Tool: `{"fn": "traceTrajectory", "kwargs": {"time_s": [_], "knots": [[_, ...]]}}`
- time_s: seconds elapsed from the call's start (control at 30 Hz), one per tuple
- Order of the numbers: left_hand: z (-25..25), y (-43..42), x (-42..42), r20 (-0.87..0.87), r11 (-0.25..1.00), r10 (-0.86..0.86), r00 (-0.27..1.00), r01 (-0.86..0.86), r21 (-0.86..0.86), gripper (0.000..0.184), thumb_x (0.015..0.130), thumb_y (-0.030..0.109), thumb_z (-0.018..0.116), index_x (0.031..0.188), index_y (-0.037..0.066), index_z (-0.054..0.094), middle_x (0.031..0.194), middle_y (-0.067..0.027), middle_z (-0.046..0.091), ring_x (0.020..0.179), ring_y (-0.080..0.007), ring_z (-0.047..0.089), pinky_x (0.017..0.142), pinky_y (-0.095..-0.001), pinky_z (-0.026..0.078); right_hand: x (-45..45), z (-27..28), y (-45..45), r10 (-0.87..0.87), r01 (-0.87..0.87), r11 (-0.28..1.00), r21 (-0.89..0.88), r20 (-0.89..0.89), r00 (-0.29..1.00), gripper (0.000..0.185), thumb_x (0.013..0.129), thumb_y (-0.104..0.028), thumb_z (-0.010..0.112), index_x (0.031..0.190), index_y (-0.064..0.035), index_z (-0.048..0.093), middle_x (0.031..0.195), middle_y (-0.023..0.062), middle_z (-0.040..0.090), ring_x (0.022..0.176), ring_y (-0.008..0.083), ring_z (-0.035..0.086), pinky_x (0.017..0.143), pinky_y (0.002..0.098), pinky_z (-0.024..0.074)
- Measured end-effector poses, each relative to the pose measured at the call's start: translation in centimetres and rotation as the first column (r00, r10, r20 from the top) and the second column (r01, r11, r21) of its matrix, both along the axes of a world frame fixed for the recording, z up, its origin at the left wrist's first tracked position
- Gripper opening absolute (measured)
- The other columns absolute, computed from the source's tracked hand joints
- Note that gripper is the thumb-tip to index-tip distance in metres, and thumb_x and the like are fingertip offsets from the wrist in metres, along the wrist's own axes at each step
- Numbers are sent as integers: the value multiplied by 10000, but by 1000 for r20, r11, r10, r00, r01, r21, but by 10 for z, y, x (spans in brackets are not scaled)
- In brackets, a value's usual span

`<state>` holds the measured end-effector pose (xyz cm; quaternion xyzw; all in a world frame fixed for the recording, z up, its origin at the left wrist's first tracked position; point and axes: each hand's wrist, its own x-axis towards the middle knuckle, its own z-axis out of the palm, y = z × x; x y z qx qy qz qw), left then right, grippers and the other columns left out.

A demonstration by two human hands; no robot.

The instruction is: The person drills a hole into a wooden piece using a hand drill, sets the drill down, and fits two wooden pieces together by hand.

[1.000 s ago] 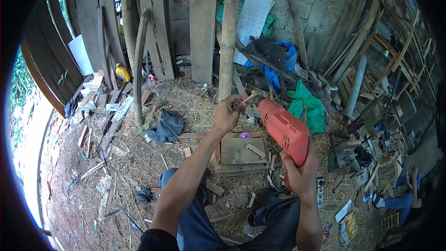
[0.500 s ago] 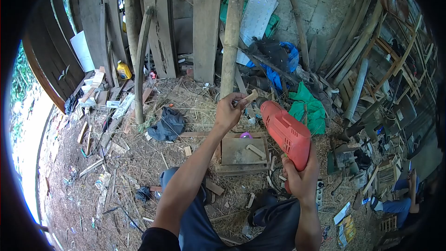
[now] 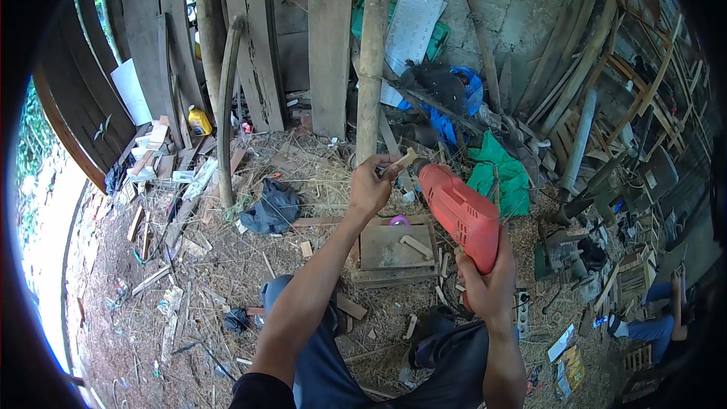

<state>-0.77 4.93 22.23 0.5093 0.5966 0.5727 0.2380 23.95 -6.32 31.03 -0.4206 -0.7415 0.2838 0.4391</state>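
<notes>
The drill [image 3: 462,212], a red body with pale lettering too small to read and a dark chuck [image 3: 420,166] at its nose, is above and right of the box [image 3: 379,248], tilted with the nose up and left. The right hand [image 3: 488,285] is closed round its handle, hiding most of it. The left hand [image 3: 371,185], above the box, pinches a short pale stick [image 3: 408,158] between thumb and fingers. Compared with the last frame, the chuck has come closer to the stick's end (whether they touch, I cannot tell). On the box lies a pale wood piece [image 3: 417,247], and a purple ring [image 3: 399,220] sits at its far edge. A dark cloth [image 3: 271,207] is left of the box, a power strip [image 3: 522,315] to its right. Beyond it, the post [image 3: 372,53] rises close behind the left hand, and the drill partly covers a green sheet [image 3: 509,178].
</notes>
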Motion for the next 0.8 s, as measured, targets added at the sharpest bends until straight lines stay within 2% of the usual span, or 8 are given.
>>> {"fn": "traceTrajectory", "kwargs": {"time_s": [0.13,0.2,0.4,0.53,0.6,0.7,0.73,0.8], "knots": [[-4,4,-20,-80,988,144,986,-139,63,212,920,120,636,1082,-15,664,848,-76,703,741,-114,661,685,-285,510,4,-4,-6,-16,-6,989,-150,-148,989,496,794,-12,626,1266,40,485,1008,177,655,889,267,672,800,355,510],[2,3,-29,89,995,69,994,-76,70,216,918,104,630,1096,-15,658,865,-71,704,729,-120,660,682,-272,509,5,-2,-6,-18,-14,984,-178,-177,984,498,793,-7,626,1268,41,484,1020,175,653,894,252,668,799,351,510],[12,0,-17,140,995,-74,987,64,75,246,921,123,643,1130,-5,656,850,-61,698,692,-94,628,658,-252,493,3,-1,-7,-42,2,985,-172,-232,972,502,791,-8,618,1271,38,481,997,145,646,854,207,647,768,328,508],[13,-4,-13,21,997,-80,997,80,3,270,925,140,646,1164,16,660,807,-45,688,673,-78,604,630,-250,472,4,-1,-4,-32,-8,986,-164,-239,971,494,786,-11,616,1260,38,485,978,130,639,816,181,623,746,314,502],[9,-2,-13,-52,992,-78,996,83,99,272,931,151,642,1177,39,670,772,-37,676,658,-75,588,608,-250,456,4,-2,-2,-26,-16,987,-163,-252,967,491,785,-13,616,1256,39,487,976,129,638,807,175,617,741,310,500],[8,-3,-11,-106,993,-78,991,87,84,256,932,157,642,1159,46,682,784,-48,680,671,-79,603,612,-255,464,5,-4,-1,-40,14,993,-120,-214,976,481,786,-16,615,1248,39,492,970,125,638,789,166,614,722,303,497],[9,-2,-10,-105,993,-76,992,85,85,256,932,157,642,1159,46,682,784,-48,680,671,-79,603,612,-255,464,4,-3,-1,-45,13,990,-143,-226,973,480,785,-17,614,1246,41,494,970,126,638,789,169,615,722,307,497],[9,-3,-7,-28,992,-83,996,85,92,229,894,143,663,1093,38,705,886,-100,690,653,-148,542,640,-306,457,4,-2,-1,-51,10,986,-168,-238,970,478,785,-17,614,1244,42,496,969,126,638,788,173,616,721,310,497]]}}
